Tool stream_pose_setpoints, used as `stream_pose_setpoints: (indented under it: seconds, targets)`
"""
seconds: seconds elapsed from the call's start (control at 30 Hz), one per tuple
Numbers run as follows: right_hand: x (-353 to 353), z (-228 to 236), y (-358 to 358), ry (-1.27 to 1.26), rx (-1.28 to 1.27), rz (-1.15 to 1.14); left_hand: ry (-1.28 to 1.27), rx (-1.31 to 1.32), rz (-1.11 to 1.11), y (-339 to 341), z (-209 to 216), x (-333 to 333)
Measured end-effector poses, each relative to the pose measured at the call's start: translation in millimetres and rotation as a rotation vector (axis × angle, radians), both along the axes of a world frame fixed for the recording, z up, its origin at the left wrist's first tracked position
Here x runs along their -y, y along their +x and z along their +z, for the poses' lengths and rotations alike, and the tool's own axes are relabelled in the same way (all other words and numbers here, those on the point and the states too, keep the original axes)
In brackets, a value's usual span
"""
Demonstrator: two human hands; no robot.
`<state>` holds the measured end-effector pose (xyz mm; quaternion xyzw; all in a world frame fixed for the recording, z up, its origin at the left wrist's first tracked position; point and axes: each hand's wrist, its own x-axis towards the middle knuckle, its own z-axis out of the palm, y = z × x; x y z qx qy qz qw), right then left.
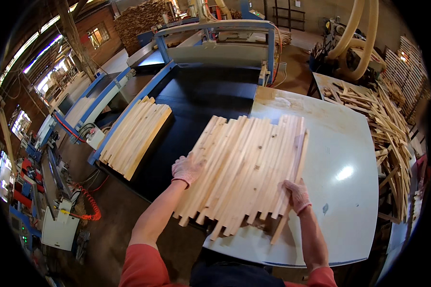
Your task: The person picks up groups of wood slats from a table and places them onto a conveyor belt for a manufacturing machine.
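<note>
A wide row of pale wooden strips (244, 167) lies side by side in front of me, with uneven ends. It spans the dark conveyor belt (203, 98) and the white tabletop (342, 148). My left hand (188, 170), in a light knitted glove, grips the row's left edge. Gloved as well, my right hand (298, 195) is closed round the right edge near its close end. The outermost strip on the right leans slightly apart from the others at its near end. Both palms press inward from opposite sides; some fingertips are hidden against the wood.
Another batch of wooden strips (136, 136) rests on the belt's left part, beside the blue side rail (124, 112). A blue frame (215, 24) crosses the belt's far end. Loose scrap strips (392, 143) are heaped at right. A red coiled hose (92, 205) hangs among machines at left.
</note>
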<state>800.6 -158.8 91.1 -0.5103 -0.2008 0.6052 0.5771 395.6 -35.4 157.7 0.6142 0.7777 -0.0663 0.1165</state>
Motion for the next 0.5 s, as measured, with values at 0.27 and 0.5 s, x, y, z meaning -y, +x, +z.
stream_pose_setpoints:
  seconds: [0.27, 0.5]
  targets:
    - [-99.9, -3.0, -150.1, 0.038, 0.083, 0.116, 0.15, -0.134, 0.101, -137.3, -36.0, -23.8]
    - [-132.4, 6.0, -231.6, -0.089, 0.28, 0.171, 0.256, -0.125, 0.138, -211.4, -33.9, -32.1]
